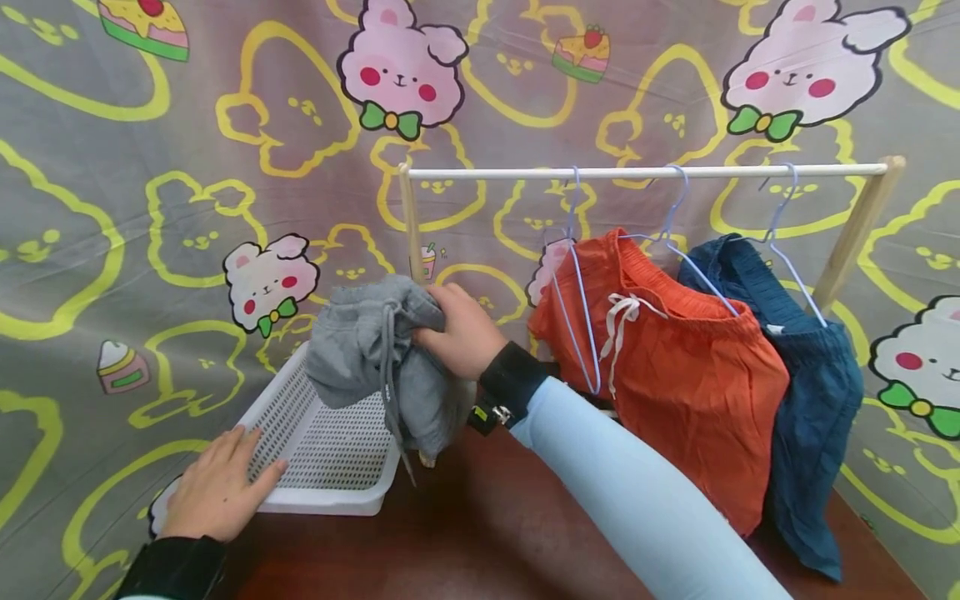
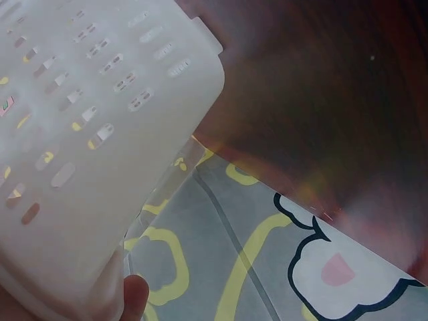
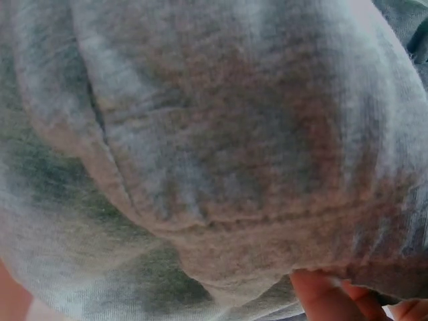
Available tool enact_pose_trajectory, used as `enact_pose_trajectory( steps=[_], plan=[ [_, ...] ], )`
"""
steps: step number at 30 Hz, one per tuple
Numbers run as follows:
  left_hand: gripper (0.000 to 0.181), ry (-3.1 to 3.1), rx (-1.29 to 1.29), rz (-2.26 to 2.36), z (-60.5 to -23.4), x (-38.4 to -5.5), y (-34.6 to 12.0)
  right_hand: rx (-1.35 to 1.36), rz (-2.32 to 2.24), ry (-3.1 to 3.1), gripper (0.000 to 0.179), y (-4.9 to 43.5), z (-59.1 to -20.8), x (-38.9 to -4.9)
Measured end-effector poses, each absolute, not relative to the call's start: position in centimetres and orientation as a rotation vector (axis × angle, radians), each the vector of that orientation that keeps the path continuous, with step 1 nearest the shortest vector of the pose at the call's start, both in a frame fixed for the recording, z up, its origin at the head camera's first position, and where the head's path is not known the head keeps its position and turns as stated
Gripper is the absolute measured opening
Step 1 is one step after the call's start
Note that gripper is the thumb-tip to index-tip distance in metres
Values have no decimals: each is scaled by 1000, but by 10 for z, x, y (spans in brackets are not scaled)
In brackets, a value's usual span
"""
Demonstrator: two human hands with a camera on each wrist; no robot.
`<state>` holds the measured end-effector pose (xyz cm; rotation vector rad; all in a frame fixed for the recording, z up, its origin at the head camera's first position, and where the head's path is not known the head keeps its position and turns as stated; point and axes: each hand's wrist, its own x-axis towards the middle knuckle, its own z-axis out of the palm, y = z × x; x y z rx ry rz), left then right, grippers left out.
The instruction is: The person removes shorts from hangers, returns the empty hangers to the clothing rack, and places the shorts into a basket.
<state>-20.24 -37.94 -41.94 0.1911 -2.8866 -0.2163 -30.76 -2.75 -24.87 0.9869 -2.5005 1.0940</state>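
Note:
Grey drawstring pants [image 1: 375, 333], bunched up, hang over the basket's right part in the head view. My right hand [image 1: 465, 329] grips them by the waistband, thumb on the near side. Grey cloth [image 3: 221, 134] fills most of the right wrist view, with fingertips at its lower edge. A white perforated basket [image 1: 367, 500] stands on the table to the left. Resting on its near left corner, my left hand [image 1: 221, 483] has its fingers and thumb spread over the rim. The left wrist view shows the basket's outer wall [image 2: 154, 127] and a fingertip.
A rack [image 1: 645, 173] with a white rail stands at the right. From it hang a bare purple hanger [image 1: 585, 325], orange drawstring pants [image 1: 690, 392] and blue pants [image 1: 817, 400] on similar hangers. The brown table [image 1: 480, 533] meets a cartoon-print cloth [image 1: 187, 292] behind.

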Motion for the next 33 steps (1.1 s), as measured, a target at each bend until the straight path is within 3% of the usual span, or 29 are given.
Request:
enact_pose_trajectory(
  steps=[8, 15, 33],
  plan=[
    [97, -2898, 178, -240, -418, -201, -382, 1078, 1043, -2402, 48, -64, -207, -303],
    [84, -2846, 104, -261, -419, -199, -384, 1102, 1135, -2361, 48, -94, -199, -299],
    [95, -2912, 187, -218, -415, -202, -382, 1027, 1142, -2609, 52, -133, -301, -313]
  ],
)
